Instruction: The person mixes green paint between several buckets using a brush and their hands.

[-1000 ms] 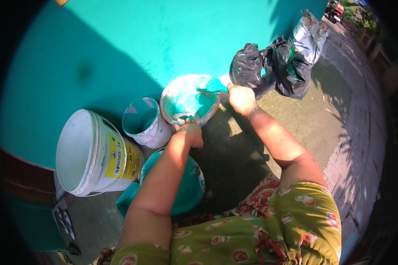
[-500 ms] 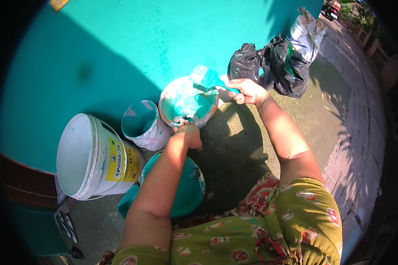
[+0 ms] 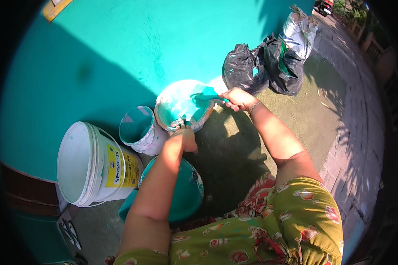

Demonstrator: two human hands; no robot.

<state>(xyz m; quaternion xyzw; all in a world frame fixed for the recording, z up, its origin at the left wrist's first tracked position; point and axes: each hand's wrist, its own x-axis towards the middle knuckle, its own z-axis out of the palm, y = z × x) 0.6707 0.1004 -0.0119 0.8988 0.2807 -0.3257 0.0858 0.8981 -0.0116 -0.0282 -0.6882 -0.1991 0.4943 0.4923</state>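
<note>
My right hand (image 3: 239, 99) is closed round the handle of a paintbrush (image 3: 208, 96). Its wide head is coated in turquoise paint and dips into a round, paint-smeared basin (image 3: 162, 106), where the bristles are hard to make out against the paint. At the basin's near rim my left hand (image 3: 182, 136) grips the edge, paint-stained fingers over the inside. Beside the basin, on the left, stands a white bucket (image 3: 151, 140) with turquoise inside. Below my left forearm is a turquoise tub (image 3: 188, 194), partly hidden by the arm.
A large white pail (image 3: 97, 176) with a yellow label leans at the left. Black plastic bags (image 3: 245, 66) and a whitish sack (image 3: 300, 33) rest against the turquoise wall (image 3: 106, 39). Sandals (image 3: 71, 234) lie at lower left. Paving (image 3: 353, 145) runs along the right.
My right hand has lowered the paintbrush from above the basin's far right rim down into it. My left hand stays on the near rim. The whole view has shifted slightly.
</note>
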